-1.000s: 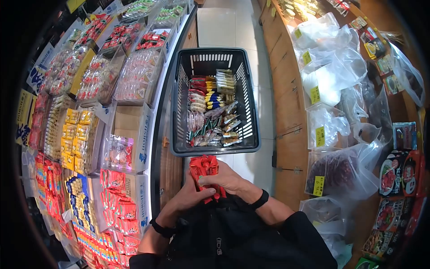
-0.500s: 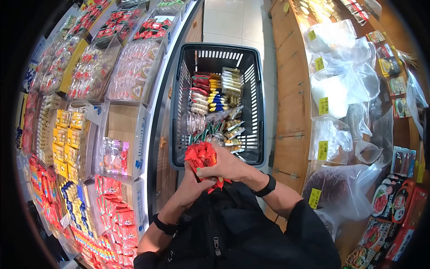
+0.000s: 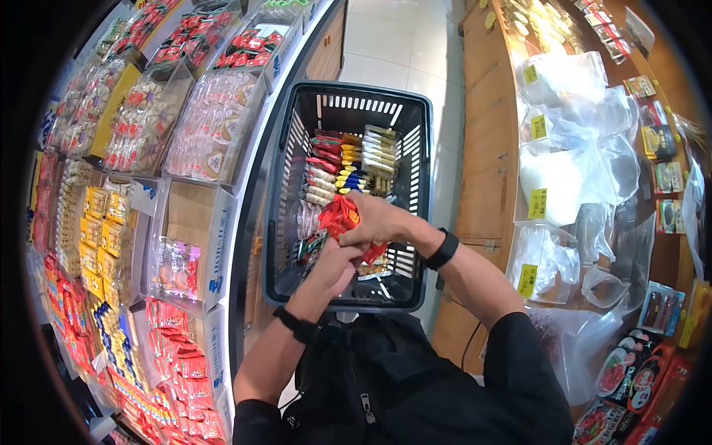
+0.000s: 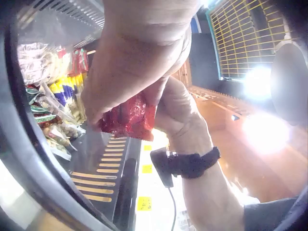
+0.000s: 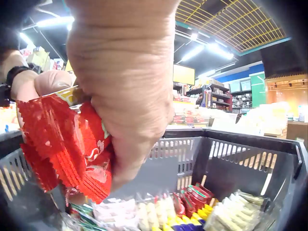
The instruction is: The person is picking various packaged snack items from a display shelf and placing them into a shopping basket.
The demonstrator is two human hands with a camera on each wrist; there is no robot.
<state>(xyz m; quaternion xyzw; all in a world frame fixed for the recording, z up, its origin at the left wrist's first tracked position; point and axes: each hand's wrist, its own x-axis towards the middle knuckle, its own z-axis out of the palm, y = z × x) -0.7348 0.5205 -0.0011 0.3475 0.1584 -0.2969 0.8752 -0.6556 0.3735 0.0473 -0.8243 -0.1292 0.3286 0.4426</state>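
Both hands hold a bunch of red snack packets (image 3: 340, 216) over the near half of the black shopping basket (image 3: 341, 305). My right hand (image 3: 382, 221) grips the bunch from its right side. Close below, my left hand (image 3: 335, 267) grips its near end. Crimped, zigzag edges show on the red packets (image 5: 62, 144) in the right wrist view. Inside the basket lie rows of red packets (image 3: 325, 152), white packets (image 3: 320, 185), yellow-and-blue packets (image 3: 350, 179) and pale clear packets (image 3: 380, 148). The hands hide part of the basket's near contents.
On the left, a shelf of clear bins holds red packets (image 3: 178, 348), yellow packets (image 3: 104, 230) and a mostly bare bin (image 3: 189, 211). Along the right runs a wooden cabinet (image 3: 486, 148) topped with plastic bags (image 3: 549, 178). Tiled floor (image 3: 378, 37) lies beyond the basket.
Both hands have moved forward from the basket's near edge to over its inside, carrying the red packets. The basket appears closer to the body.
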